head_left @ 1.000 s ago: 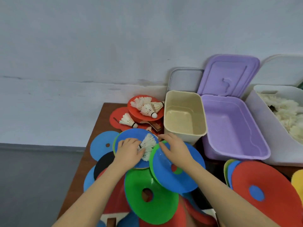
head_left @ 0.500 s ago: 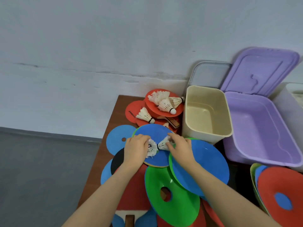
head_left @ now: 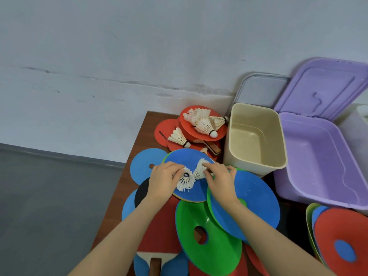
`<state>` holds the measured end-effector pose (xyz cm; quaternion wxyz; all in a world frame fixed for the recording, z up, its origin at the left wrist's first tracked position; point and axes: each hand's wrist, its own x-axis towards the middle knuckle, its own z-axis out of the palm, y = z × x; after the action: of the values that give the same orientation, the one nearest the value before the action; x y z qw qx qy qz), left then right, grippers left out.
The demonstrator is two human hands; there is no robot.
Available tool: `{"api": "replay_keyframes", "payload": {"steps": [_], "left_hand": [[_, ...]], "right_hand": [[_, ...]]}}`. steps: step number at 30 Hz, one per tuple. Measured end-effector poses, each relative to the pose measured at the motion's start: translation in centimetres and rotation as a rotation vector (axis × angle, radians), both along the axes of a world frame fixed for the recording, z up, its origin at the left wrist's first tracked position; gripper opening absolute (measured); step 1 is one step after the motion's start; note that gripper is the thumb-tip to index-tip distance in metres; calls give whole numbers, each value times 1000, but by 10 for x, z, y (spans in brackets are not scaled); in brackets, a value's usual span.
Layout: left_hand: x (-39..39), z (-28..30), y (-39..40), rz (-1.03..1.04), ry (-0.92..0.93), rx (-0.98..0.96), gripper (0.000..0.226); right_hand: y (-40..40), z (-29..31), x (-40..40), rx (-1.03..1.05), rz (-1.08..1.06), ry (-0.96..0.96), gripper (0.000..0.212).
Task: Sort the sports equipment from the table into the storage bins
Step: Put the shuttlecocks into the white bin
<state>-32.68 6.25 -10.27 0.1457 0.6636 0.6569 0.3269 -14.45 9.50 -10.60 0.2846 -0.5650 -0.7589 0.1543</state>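
Two white feather shuttlecocks lie on a blue disc (head_left: 189,160) in the pile on the brown table (head_left: 127,188). My left hand (head_left: 163,182) grips the nearer shuttlecock (head_left: 186,181), its dark cork tip facing up. My right hand (head_left: 220,181) pinches the second shuttlecock (head_left: 199,170) by its feathers. Further back, several more shuttlecocks (head_left: 203,124) rest on red table tennis paddles (head_left: 201,134). A cream bin (head_left: 254,136) stands open and empty to the right of my hands, and an open purple bin (head_left: 318,156) sits beside it.
Flat green (head_left: 211,246), blue (head_left: 258,204) and red discs overlap across the table front. A red paddle (head_left: 159,236) lies under my left forearm. More discs (head_left: 342,240) are stacked at the right. A white bin (head_left: 356,124) edge shows at the far right; grey floor lies left of the table.
Both hands have closed on the two shuttlecocks on the blue disc and pulled them slightly apart. The view has shifted so the bins sit further right.
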Motion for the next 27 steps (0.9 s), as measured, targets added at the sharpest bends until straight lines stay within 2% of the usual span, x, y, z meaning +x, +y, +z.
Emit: {"api": "replay_keyframes", "payload": {"steps": [6, 13, 23, 27], "left_hand": [[7, 35, 6, 74, -148, 174, 29], [64, 99, 33, 12, -177, 369, 30], [258, 122, 63, -142, -231, 372, 31], [341, 127, 80, -174, -203, 375, 18]], "right_hand": [[8, 42, 8, 84, 89, 161, 18], [24, 99, 70, 158, 67, 346, 18], [30, 125, 264, 224, -39, 387, 16], [41, 127, 346, 237, -75, 390, 14]]}}
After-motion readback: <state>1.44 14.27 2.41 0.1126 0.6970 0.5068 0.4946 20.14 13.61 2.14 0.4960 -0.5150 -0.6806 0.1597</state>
